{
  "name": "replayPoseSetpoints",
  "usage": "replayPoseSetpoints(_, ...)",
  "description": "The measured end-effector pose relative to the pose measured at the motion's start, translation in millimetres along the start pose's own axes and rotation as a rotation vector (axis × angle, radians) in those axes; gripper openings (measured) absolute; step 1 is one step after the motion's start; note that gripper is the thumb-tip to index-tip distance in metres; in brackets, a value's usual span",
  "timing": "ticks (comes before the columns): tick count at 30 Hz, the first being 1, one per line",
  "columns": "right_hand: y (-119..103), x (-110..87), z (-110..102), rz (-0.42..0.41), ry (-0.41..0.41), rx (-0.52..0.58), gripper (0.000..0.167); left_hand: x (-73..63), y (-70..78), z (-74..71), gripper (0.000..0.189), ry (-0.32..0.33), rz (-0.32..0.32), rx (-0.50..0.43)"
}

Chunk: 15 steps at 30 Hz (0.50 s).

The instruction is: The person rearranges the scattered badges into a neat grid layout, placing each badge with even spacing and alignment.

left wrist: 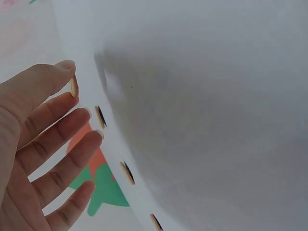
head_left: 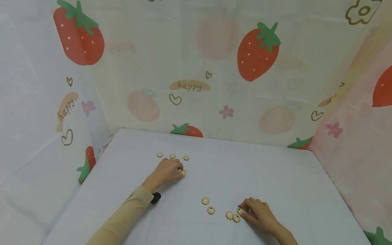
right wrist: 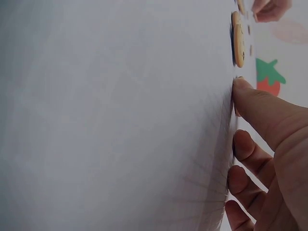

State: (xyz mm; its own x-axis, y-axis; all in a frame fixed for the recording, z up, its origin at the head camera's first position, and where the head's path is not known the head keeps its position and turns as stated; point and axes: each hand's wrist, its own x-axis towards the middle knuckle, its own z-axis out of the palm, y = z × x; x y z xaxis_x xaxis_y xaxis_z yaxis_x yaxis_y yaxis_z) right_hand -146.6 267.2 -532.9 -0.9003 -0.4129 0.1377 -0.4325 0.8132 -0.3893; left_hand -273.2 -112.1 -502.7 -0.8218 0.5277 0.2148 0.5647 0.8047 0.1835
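Note:
In the head view my left hand is over the far left part of the table, pinching a small round wooden disc between thumb and index finger. The left wrist view shows that disc edge-on, lifted off the cloth, with the other fingers spread. Just beyond this hand three similar discs lie in a row. At the front right, my right hand holds a disc with a printed face at its edges, thumb and fingertips down at the cloth. Two face discs lie touching or nearly touching beside it.
Two more face discs lie between the hands. White cloth covers the table. A strawberry-patterned curtain stands along the back and sides. A black band piece sits at the left sleeve's cuff.

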Motion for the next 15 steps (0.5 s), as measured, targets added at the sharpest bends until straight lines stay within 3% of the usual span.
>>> replayPoseSetpoints(15, -0.5, 1.2, 0.4, 0.004, -0.005, -0.005, 0.016, 17.1, -4.7, 5.6, 0.017, 0.027, -0.045, 0.029)
